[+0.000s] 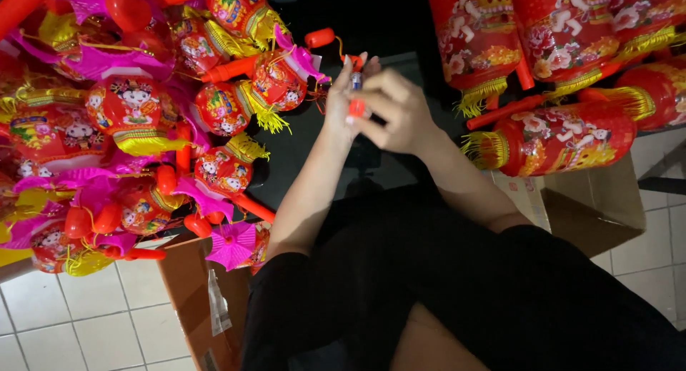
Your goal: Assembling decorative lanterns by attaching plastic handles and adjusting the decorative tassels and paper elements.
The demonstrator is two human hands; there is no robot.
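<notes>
meeting raised, both hands [375, 103] pinch a small red handle [356, 107].

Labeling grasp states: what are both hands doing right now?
Left hand: closed on the red handle, fingers up.
Right hand: closed on the same handle.

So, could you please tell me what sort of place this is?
Probably a workshop or stockroom for festive lanterns: small red lanterns heaped left, big ones right, cardboard boxes on a tiled floor.
</notes>
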